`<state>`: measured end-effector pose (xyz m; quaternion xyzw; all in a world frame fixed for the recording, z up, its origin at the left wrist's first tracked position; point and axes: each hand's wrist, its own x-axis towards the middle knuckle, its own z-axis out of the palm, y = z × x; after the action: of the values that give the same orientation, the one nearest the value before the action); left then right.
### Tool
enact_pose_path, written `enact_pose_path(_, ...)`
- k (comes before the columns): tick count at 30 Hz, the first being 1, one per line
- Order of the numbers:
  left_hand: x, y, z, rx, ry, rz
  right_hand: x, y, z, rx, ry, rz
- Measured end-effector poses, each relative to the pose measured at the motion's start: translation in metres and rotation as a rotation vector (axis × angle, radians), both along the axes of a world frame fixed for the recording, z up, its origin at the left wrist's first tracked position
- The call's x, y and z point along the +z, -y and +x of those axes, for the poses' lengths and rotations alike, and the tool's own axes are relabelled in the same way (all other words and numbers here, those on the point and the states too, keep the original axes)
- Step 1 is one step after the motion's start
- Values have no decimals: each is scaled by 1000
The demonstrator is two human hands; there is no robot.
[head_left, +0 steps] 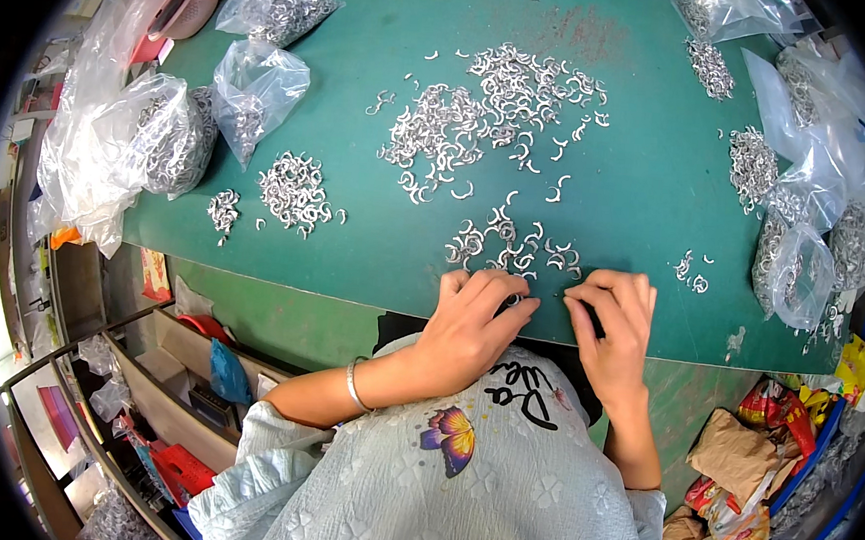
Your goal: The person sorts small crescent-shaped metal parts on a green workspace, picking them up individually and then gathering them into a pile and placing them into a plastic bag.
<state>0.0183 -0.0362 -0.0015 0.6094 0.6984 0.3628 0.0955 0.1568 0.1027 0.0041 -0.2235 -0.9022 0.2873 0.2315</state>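
A pale textured top with a butterfly patch [451, 437] fills the foreground. Beyond it, the left hand [469, 318] and right hand [614, 323] rest at the near edge of the green worktop [353, 254], fingers curled narrow and pinching at small silver C-shaped clips [509, 247] just ahead; what each grips cannot be told. Bigger clip piles [484, 113] and clip-filled plastic bags [161, 141] lie farther off.

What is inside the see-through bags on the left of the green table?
The clear bags hold heaps of small curved silver metal pieces, like the loose ones spread on the green table. The crinkled plastic hides what lies at the bottom.
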Motion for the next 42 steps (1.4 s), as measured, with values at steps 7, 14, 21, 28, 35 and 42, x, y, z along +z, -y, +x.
enact_pose_path(7, 9, -1, 1, -26, 172, 29, -3, 4, -6, 36, 14, 37)
enact_pose_path(14, 3, 13, 5, -455, 1021, -497, 3, -1, 3, -35, -25, -81)
enact_pose_path(21, -12, 14, 15, -191, 2226, -666, 26, 7, 12, 398, -22, -455)
enact_pose_path(28, 6, -1, -4, -294, 2208, -499, 37, -9, 17, 274, -148, -462)
enact_pose_path(35, 48, -47, -59, 77, 2056, -367, 31, -24, 21, -57, -208, -467)
enact_pose_path(42, 58, -123, -90, 124, 1937, -273, 28, -32, 26, -136, -196, -519)
